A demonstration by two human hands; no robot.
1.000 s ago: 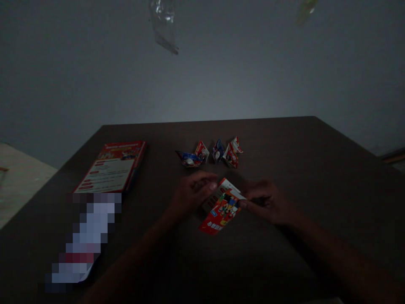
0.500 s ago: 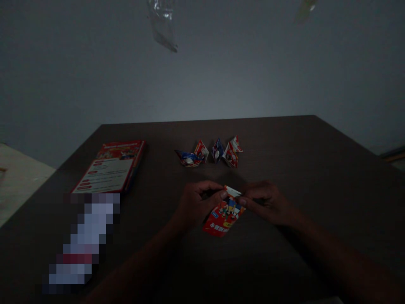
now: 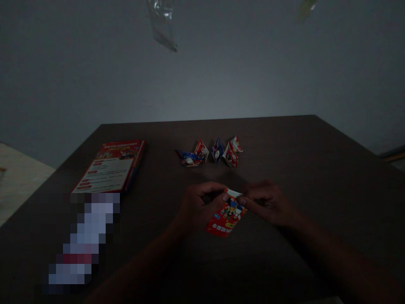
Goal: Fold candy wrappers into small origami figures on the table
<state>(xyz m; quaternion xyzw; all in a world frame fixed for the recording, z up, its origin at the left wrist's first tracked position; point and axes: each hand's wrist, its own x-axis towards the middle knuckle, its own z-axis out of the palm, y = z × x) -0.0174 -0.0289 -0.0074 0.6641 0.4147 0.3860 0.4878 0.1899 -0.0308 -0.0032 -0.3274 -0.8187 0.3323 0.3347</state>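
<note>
Between my two hands is a red printed leaflet (image 3: 225,219) with cartoon figures and upside-down lettering. A white strip shows along its far edge, where it looks folded. My left hand (image 3: 201,204) pinches that edge at its left corner, thumb on top. At the right corner, my right hand (image 3: 268,202) grips the same edge between thumb and fingers. Beyond the hands stand folded paper shapes, one blue and red (image 3: 192,157) on the left and another red, white and blue (image 3: 230,155) on the right.
A stack of red and white printed sheets (image 3: 110,169) lies at the left of the dark table (image 3: 284,143). A pixelated patch (image 3: 85,240) covers something nearer me. Behind the table rises a grey wall (image 3: 237,76), with a clear plastic bag (image 3: 163,25) in front of it.
The leaflet has shifted slightly right and its near part has swung a little. Both hands keep their grip on its far edge.
</note>
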